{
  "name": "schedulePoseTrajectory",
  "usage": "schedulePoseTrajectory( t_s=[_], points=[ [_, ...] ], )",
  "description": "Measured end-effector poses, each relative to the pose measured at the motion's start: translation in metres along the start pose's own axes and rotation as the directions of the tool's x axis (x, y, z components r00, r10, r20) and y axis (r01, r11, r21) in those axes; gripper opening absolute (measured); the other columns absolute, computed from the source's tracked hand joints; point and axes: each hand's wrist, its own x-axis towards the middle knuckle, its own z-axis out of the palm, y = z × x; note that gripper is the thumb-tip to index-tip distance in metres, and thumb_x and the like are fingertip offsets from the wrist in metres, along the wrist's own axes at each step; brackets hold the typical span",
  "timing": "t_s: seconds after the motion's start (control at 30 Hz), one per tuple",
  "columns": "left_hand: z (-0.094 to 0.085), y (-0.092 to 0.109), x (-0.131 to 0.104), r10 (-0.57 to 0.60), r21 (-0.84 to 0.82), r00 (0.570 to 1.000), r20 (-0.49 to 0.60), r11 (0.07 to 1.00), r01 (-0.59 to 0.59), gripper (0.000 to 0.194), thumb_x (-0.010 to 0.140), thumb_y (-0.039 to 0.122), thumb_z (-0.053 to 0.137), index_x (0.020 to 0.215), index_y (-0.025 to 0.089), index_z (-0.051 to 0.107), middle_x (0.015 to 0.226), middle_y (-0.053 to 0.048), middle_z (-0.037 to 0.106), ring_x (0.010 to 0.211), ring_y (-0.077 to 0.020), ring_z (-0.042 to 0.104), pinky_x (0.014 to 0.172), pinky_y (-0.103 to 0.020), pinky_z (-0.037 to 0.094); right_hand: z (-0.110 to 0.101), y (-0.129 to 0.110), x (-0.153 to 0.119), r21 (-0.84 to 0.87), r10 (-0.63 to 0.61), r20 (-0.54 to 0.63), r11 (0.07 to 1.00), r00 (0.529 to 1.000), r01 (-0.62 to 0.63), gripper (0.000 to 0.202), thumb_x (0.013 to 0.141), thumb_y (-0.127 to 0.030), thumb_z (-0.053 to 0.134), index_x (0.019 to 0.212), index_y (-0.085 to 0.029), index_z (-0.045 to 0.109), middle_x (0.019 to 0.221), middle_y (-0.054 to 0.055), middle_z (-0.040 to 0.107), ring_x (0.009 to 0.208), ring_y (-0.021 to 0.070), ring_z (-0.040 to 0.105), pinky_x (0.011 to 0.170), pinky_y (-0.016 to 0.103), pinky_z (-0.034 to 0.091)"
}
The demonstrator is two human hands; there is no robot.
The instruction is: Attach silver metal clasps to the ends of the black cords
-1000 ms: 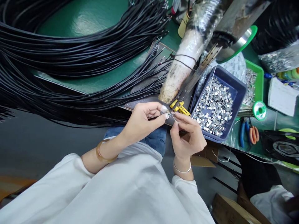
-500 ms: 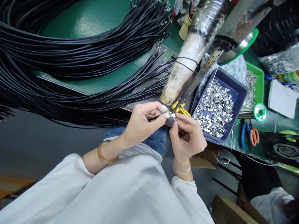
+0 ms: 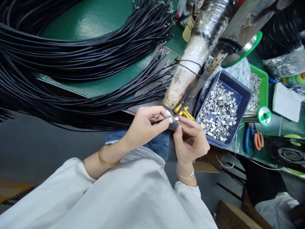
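My left hand, white tape on its fingertips, is closed on a black cable whose end carries a small silver metal connector. The connector points right, into the gap between my hands. On the other side, my right hand pinches a thin solder wire close to the connector; the rest of that wire is mostly hidden by the fingers. Just beyond the fingertips is a yellow clip at the lower end of a metal bar.
Bundles of black cables cover the left of the green table. A wrapped duct slants down at centre. A blue bin of metal connectors, a solder spool and pliers lie to the right. Another person's sleeve shows lower right.
Both hands stay almost in place, still at the connector. The view has shifted very slightly.
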Motion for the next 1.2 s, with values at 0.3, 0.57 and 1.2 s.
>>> schedulePoseTrajectory(
  t_s=[0.3, 0.57, 1.2],
  points=[
    [-0.0015, -0.0027, 0.0052, -0.088, -0.036, 0.995, 0.040, 0.995, 0.089, 0.010, 0.074, 0.017, 0.072, 0.072, 0.014, 0.063, 0.054, 0.007, 0.040, 0.050, -0.0042, 0.032, 0.047, -0.017, 0.026, -0.0014, -0.0015, 0.0031, -0.067, -0.064, -0.014, 0.996, 0.998, 0.063, 0.022, 0.081, -0.002, 0.072, 0.091, -0.020, 0.065, 0.099, 0.004, 0.080, 0.088, 0.0149, 0.077, 0.078, 0.026, 0.064],
    [0.0001, -0.0020, 0.0045, -0.075, -0.035, 0.997, 0.011, 0.997, 0.075, 0.012, 0.075, 0.020, 0.070, 0.070, 0.014, 0.061, 0.056, 0.006, 0.044, 0.051, -0.0054, 0.037, 0.049, -0.018, 0.030, -0.0014, 0.0022, 0.0026, -0.059, -0.010, 0.015, 0.998, 1.000, 0.011, 0.017, 0.084, -0.008, 0.072, 0.092, -0.022, 0.066, 0.100, 0.003, 0.079, 0.087, 0.0166, 0.077, 0.077, 0.031, 0.066],
    [0.0007, -0.0019, 0.0031, -0.065, -0.043, 0.998, 0.000, 0.997, 0.065, 0.008, 0.074, 0.018, 0.071, 0.070, 0.013, 0.065, 0.061, 0.002, 0.058, 0.055, -0.0066, 0.049, 0.054, -0.018, 0.041, 0.0002, 0.0026, 0.0006, -0.042, -0.025, -0.005, 0.999, 1.000, 0.025, 0.019, 0.083, -0.007, 0.072, 0.093, -0.022, 0.065, 0.101, 0.003, 0.079, 0.087, 0.0167, 0.077, 0.077, 0.030, 0.067]
  ],
)
